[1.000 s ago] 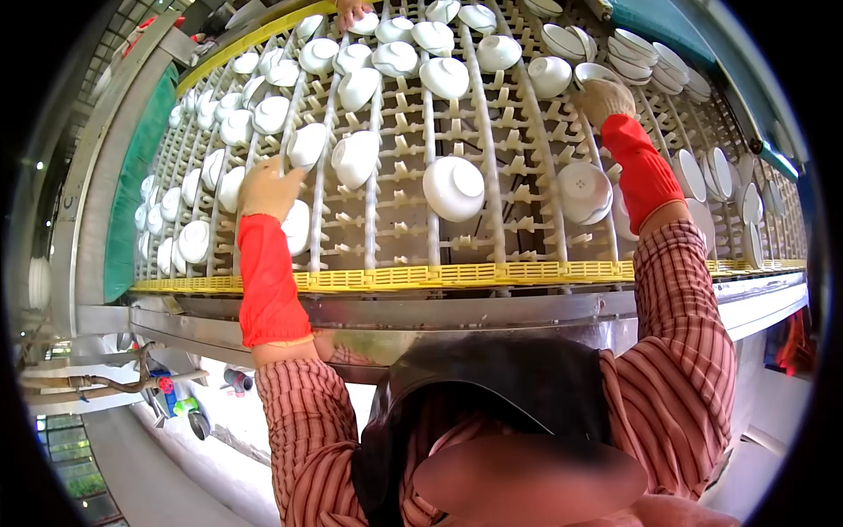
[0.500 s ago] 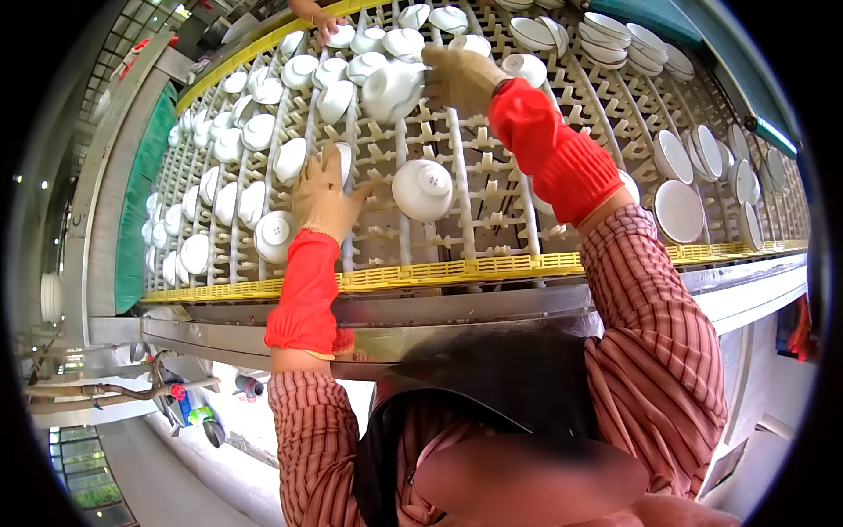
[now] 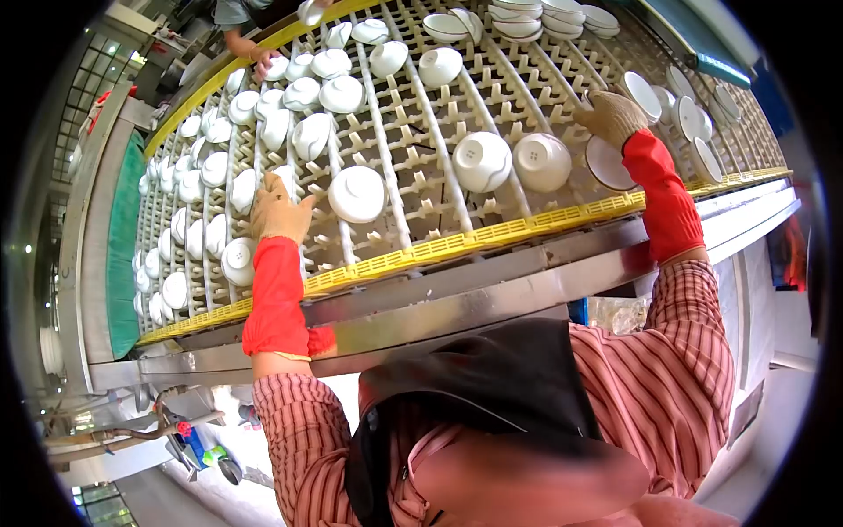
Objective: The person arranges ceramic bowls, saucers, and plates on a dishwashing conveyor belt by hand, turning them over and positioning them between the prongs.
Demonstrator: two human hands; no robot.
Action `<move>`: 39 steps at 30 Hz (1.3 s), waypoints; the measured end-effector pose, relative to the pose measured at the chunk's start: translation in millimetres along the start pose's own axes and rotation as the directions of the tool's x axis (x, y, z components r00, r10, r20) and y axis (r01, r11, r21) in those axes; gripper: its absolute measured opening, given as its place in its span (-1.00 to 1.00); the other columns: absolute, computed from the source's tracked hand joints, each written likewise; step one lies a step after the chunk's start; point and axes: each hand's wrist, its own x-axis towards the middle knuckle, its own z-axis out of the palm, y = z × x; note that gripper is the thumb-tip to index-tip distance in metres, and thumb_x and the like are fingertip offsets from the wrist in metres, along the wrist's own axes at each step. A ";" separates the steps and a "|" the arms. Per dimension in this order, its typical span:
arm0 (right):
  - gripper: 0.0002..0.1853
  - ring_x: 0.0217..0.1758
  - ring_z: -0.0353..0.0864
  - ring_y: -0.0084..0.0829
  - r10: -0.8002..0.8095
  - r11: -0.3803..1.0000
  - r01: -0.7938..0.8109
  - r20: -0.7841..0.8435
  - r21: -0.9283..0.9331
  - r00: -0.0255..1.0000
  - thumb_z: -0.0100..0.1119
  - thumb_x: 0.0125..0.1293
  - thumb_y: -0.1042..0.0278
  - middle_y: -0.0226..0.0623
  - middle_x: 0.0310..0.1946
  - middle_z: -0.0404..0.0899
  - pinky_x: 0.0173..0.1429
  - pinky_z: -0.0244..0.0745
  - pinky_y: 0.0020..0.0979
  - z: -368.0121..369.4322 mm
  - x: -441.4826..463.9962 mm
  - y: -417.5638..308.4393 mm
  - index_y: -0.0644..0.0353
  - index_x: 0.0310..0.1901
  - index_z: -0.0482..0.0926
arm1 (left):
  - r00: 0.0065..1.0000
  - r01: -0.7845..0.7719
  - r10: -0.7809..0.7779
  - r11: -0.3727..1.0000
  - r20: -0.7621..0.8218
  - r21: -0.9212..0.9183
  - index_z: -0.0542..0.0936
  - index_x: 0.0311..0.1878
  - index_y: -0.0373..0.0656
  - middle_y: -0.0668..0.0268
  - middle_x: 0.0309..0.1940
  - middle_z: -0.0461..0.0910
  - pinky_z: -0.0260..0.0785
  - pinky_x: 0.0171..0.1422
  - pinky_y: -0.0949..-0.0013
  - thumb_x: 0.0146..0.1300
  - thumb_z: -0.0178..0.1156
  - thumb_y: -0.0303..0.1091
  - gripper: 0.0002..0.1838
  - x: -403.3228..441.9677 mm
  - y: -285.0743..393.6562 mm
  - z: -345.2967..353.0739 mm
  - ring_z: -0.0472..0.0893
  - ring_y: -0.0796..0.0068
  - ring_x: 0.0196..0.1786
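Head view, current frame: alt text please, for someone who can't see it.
A person's gloved left hand is at a white bowl on a pegged rack, while their gloved right hand is over the rack beside a plate. Other bowls crowd the left side; another person's hand reaches the far edge.
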 end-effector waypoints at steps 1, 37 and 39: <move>-0.36 0.01 0.89 0.10 0.005 1.000 -0.005 0.009 0.022 1.000 0.35 0.36 -0.26 0.13 -0.11 0.86 0.15 0.76 0.06 4.2 0.3 2.2 0.30 0.02 0.83 | 0.999 0.013 -0.013 1.000 0.051 -0.002 0.27 0.76 -0.13 -0.13 0.54 0.49 0.42 0.62 -0.04 0.40 0.39 0.24 0.03 -1.1 10.4 -11.5 0.52 -0.17 0.57; -0.35 0.25 0.82 0.04 -0.645 0.720 0.694 -0.358 0.011 0.675 0.35 0.37 0.52 0.03 0.18 0.80 0.29 0.74 -0.08 -23.7 56.7 6.5 0.04 0.52 0.61 | 0.678 -0.718 0.634 0.679 -0.372 -0.150 0.64 0.17 -0.17 0.11 0.07 0.66 0.48 0.38 -0.01 0.27 0.54 -0.08 -0.47 -79.2 191.4 -27.5 0.65 -0.01 0.21; -0.21 0.27 0.81 0.07 -0.595 0.686 0.689 -0.366 0.234 0.716 0.49 0.27 0.52 0.01 0.23 0.79 0.34 0.75 -0.10 -40.1 51.5 -67.0 0.04 0.57 0.54 | 0.617 -0.760 0.654 0.639 -0.438 -0.117 0.63 0.16 -0.18 0.10 0.06 0.66 0.48 0.38 -0.02 0.26 0.54 -0.11 -0.49 -77.8 189.9 -23.5 0.65 -0.01 0.21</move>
